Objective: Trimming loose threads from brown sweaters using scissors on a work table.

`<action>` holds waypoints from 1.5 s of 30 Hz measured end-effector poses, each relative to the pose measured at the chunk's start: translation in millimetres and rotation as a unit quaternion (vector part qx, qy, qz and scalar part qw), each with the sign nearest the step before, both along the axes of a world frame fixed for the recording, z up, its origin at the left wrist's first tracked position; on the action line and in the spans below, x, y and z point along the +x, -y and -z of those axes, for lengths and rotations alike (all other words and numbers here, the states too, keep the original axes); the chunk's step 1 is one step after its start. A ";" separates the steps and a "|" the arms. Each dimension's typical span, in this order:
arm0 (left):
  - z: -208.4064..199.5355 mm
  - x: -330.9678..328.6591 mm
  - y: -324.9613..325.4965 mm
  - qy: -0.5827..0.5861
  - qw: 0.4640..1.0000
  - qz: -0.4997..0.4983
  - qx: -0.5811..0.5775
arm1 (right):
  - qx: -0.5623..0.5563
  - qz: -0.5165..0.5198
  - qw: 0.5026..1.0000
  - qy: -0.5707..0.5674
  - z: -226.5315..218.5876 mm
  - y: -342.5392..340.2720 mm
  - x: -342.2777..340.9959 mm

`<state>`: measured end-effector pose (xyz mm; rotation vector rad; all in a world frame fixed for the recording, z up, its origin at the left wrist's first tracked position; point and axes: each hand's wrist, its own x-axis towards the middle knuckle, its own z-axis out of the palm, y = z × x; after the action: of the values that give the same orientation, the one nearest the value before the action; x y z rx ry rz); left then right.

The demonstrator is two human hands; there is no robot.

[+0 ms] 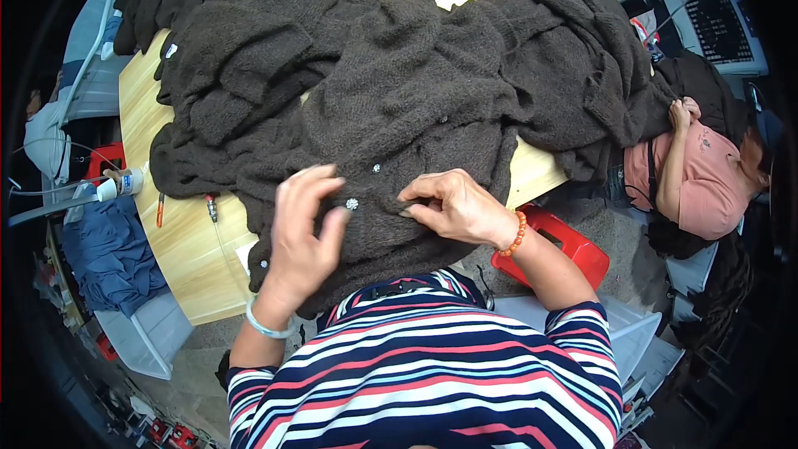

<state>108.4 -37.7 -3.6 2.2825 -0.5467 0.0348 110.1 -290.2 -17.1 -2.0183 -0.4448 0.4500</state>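
Note:
A dark brown knit garment (378, 108) with shiny jewelled buttons lies spread across the table in front of me, its near edge by my waist. My left hand (301, 237), with a pale bangle at the wrist, hovers at a button (352, 204), thumb and fingers apart. To the right, my right hand (461, 209) is closed in a pinch low over the knit, an orange bead bracelet on its wrist. Whatever sits between its fingertips is too small to make out. Another button (376, 169) shows just beyond the hands.
More dark knits (573, 58) are heaped on the wooden table (179, 258). Left lie an orange-handled tool (160, 209) and a small red-tipped tool (211, 206). A red stool (565, 249) stands at right, near a person in pink (694, 175) handling dark fabric. Blue cloth (108, 249) fills a bin.

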 end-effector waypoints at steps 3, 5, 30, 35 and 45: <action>-10.5 -2.8 35.5 -0.021 0.992 0.113 -0.045 | 0.038 0.012 0.999 0.004 -6.4 -2.9 -1.8; 14.8 0.7 38.0 -0.099 0.987 0.111 -0.058 | 0.056 -0.003 0.998 -0.010 -13.2 -2.2 0.3; 62.6 33.1 23.5 -0.170 0.984 0.036 0.044 | 0.028 0.009 0.994 0.109 16.5 -18.4 -20.4; 58.3 46.6 39.5 -0.166 0.979 0.067 0.093 | 0.010 0.009 0.989 0.144 17.2 -19.5 -18.7; 82.4 61.6 27.4 -0.375 0.916 0.145 0.003 | -0.014 -0.005 0.993 0.115 15.3 -23.4 -21.2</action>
<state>170.0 -65.1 -86.0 1.9828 -0.4518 -0.9471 89.0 -266.8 -32.4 -2.1042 -0.5926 0.2309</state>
